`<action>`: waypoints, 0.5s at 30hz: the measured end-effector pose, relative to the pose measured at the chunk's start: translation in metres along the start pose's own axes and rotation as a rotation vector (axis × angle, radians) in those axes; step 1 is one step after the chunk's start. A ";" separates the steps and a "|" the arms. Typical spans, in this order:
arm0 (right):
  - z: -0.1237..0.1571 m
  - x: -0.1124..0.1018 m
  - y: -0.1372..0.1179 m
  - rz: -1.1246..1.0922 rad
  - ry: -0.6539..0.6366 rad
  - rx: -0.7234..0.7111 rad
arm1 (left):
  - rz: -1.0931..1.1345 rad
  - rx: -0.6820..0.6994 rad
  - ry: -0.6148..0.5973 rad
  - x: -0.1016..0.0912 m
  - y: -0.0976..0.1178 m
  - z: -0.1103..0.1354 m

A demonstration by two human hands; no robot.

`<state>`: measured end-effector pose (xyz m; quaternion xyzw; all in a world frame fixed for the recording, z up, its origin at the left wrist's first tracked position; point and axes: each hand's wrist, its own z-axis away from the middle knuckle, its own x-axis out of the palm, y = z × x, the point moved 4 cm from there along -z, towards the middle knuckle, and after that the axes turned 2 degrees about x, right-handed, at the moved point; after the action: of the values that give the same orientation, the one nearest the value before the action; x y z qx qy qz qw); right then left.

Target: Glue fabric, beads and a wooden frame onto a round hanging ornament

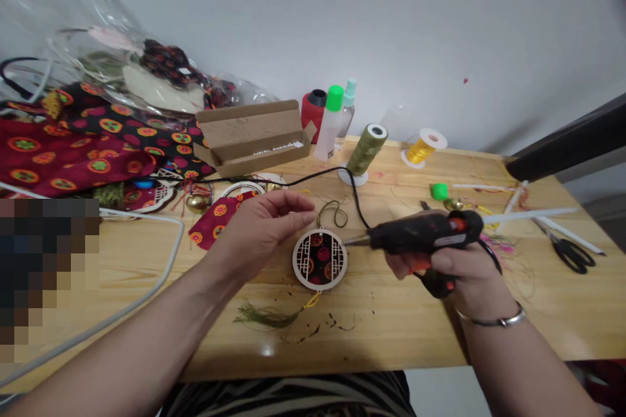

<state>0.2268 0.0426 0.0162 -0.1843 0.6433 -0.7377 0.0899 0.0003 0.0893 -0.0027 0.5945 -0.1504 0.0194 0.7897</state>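
Note:
My right hand [454, 267] is wrapped around the grip of a black hot glue gun [420, 232], a white glue stick [531, 214] jutting from its back. The gun's metal nozzle points left at the right rim of a round pendant [320, 259]. This pendant lies on the table, with pale lattice panels over dark patterned fabric. From its top runs an olive cord loop [333, 214], and a green tassel [274, 315] trails from its bottom. My left hand [267, 225] hovers up and left of the pendant, thumb and fingertips pinched together; anything between them is too small to make out.
Patterned fabric [98, 156] is heaped at left beside an open cardboard box [257, 143]. Bottles and thread spools, including a green spool [366, 150], stand along the wall. Black scissors [572, 254] lie at right. The gun's black cable [317, 176] crosses behind the pendant.

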 end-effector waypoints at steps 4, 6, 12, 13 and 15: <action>-0.006 -0.005 -0.003 -0.125 0.086 -0.148 | -0.394 0.135 -0.138 0.010 -0.001 0.008; -0.009 -0.006 -0.003 -0.136 0.091 -0.171 | -0.587 0.242 -0.217 0.014 -0.002 0.011; -0.010 -0.010 -0.006 -0.102 0.076 -0.219 | -0.883 0.470 -0.390 0.017 -0.008 0.011; -0.010 -0.010 -0.006 -0.102 0.076 -0.219 | -0.885 0.482 -0.399 0.016 -0.008 0.010; -0.010 -0.010 -0.006 -0.110 0.088 -0.213 | -0.889 0.504 -0.399 0.015 -0.008 0.009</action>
<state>0.2327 0.0561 0.0197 -0.1950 0.7103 -0.6763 0.0008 0.0146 0.0763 -0.0039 0.7636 -0.0221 -0.3939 0.5112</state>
